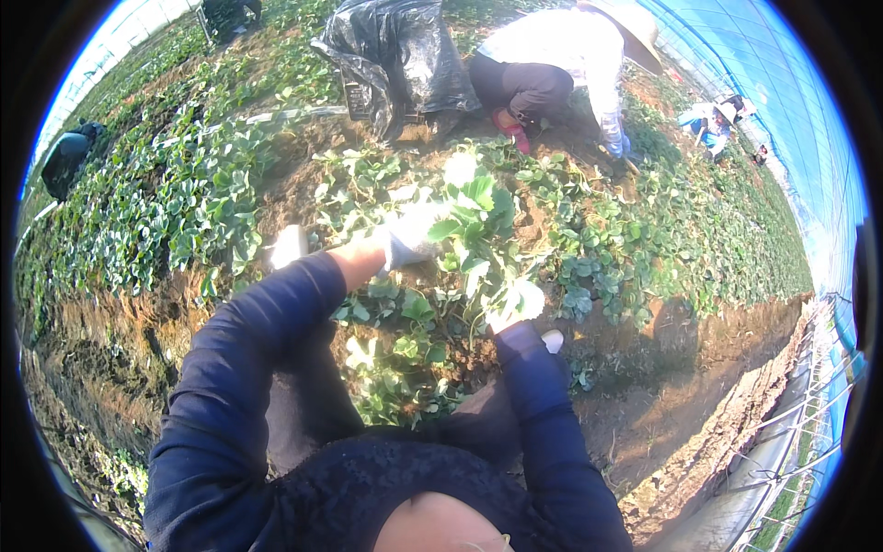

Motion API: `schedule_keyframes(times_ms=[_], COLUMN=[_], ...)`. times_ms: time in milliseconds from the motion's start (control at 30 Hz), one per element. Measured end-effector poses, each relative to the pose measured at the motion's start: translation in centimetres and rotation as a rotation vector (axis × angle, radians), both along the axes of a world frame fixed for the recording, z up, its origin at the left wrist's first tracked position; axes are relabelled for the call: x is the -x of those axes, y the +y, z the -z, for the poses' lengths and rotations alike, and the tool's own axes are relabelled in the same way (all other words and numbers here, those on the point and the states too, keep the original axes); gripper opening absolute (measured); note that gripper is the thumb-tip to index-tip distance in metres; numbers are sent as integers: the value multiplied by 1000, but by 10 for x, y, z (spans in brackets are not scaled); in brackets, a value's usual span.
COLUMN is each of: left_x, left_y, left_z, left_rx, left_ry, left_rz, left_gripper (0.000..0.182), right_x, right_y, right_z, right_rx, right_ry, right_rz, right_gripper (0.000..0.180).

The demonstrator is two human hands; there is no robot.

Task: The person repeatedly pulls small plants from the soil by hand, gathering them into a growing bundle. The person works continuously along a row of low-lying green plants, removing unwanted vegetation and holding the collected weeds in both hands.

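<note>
In a pale knitted glove, my left hand [412, 238] reaches in from the left and meets a bunch of leafy green plants [476, 207], which look like strawberry plants. Glare washes out the glove, and leaves cover its fingertips. My right hand [507, 319] is at the lower right of the same bunch, mostly hidden behind bright leaves. The bunch spans the space between both hands and seems raised over the bed. More low plants [407, 345] grow from brown soil between my knees. How the fingers of either hand are closed does not show.
Ahead stands a crate covered with black plastic sheeting [428, 62]. Beside it a person in a hat [552, 55] bends over the bed. Another person [714, 127] is farther right. A dark green object [65, 162] lies at left. Blue greenhouse film [793, 90] curves along the right.
</note>
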State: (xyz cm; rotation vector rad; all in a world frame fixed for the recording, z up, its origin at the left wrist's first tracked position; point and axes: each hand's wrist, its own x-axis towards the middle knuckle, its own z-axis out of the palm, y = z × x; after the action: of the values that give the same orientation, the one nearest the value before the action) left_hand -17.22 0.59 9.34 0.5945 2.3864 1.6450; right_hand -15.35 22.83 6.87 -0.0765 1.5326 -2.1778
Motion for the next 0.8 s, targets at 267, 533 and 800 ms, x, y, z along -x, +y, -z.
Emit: schedule_keyframes(times_ms=[267, 533, 800], left_x=[2, 15, -9], left_y=[9, 3, 12], left_z=[-27, -19, -36], left_rx=[-490, -657, -392], left_ry=[-467, -689, -525], left_rz=[-421, -270, -226], left_gripper=[6, 4, 9], right_x=[-10, -12, -9], right_y=[-3, -19, -10], right_z=[-20, -23, -22], right_rx=[-204, -5, 212], right_ry=[27, 23, -35], right_rz=[90, 323, 226], right_gripper=[51, 55, 41])
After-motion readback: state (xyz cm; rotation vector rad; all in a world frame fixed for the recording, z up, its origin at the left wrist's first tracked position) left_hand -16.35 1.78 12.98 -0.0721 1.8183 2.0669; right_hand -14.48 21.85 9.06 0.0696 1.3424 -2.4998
